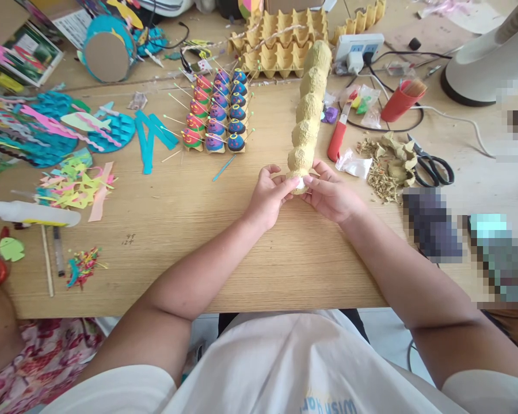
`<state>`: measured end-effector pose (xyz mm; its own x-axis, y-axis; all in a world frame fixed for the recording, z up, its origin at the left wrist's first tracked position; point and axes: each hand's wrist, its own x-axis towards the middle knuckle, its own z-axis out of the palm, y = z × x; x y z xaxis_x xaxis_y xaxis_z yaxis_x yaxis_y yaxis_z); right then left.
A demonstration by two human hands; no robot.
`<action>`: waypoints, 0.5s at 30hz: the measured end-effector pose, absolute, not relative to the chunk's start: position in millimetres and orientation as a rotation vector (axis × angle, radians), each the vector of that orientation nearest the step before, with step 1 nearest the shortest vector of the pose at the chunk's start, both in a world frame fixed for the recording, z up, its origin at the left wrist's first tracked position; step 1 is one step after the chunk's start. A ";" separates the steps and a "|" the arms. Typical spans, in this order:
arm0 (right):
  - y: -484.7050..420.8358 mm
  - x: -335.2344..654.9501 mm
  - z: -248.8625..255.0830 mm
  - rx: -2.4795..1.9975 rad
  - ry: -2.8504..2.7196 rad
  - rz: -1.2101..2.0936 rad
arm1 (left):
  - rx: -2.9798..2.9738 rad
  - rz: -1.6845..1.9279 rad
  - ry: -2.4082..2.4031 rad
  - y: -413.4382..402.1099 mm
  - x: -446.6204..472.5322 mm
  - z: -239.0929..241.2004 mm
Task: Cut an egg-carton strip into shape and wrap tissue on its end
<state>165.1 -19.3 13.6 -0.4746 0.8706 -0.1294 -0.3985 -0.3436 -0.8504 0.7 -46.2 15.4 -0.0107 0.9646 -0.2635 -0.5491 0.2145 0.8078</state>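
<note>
Both my hands grip the near end of a yellowish egg-carton strip (pixel 307 112), a row of several bumps that points away from me and tilts up over the table. My left hand (pixel 271 194) pinches its left side, and my right hand (pixel 330 191) pinches its right side. Between the two thumbs a small white piece (pixel 301 185) shows on the strip's end; its kind I cannot make out. Left of the strip stand rows of painted egg-carton caterpillars (pixel 216 112) in red, purple and blue, with pins sticking out like feelers.
Yellow egg trays (pixel 280 40) lie at the back. To the right are a red utility knife (pixel 339 135), carton scraps (pixel 386 167), black scissors (pixel 434 167) and a red cup (pixel 403 99). Paper cuttings (pixel 75 181) and a glue bottle (pixel 34 213) lie left. Another person sits at the left edge.
</note>
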 end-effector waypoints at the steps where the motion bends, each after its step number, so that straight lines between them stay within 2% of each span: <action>1: -19.4 164.6 13.8 -0.756 -0.992 1.909 | 0.567 1.313 0.953 -46.2 1.1 14.7; 15: -19.3 165.2 14.2 -0.727 -0.911 1.957 | 0.494 1.252 0.838 -41.0 -4.4 16.9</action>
<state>165.2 -19.3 14.2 -0.4817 0.8637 -0.1483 -0.4428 -0.3859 -0.8093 -4.4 -41.0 16.9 0.0836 0.9568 -0.2784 -0.6224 0.2683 0.7353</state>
